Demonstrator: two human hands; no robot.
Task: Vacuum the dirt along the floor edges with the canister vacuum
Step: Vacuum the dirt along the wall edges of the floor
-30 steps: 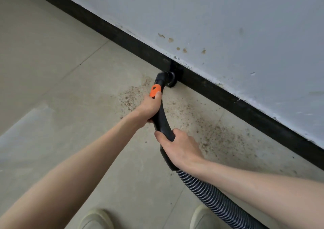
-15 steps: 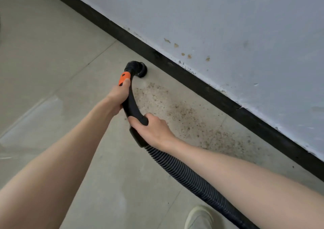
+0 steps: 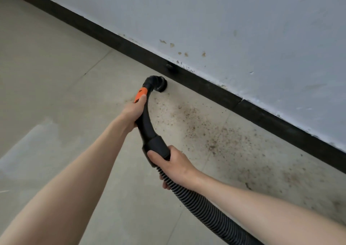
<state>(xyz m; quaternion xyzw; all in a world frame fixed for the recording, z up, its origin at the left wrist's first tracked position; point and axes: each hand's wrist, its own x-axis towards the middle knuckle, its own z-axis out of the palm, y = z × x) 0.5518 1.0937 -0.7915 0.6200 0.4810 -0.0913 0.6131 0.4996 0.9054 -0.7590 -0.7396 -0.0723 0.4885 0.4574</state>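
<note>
A black curved vacuum handle (image 3: 148,126) with an orange slider (image 3: 140,95) ends in a round black nozzle (image 3: 159,84) on the tile floor, just short of the black baseboard (image 3: 206,87). My left hand (image 3: 133,113) grips the handle right below the orange slider. My right hand (image 3: 171,163) grips the handle's thick lower collar where the ribbed hose (image 3: 204,209) begins. Brown dirt specks (image 3: 211,132) lie scattered over the tiles to the right of the nozzle, along the baseboard. The canister is out of view.
A pale blue-grey wall (image 3: 243,29) with small brown stains rises above the baseboard. Beige tiles (image 3: 56,76) stretch to the left and toward me. The hose runs off the frame's bottom right.
The nozzle sits farther right and lower in the frame than half a second ago, by the left end of the dirt patch. My right hand slid down to the handle's collar.
</note>
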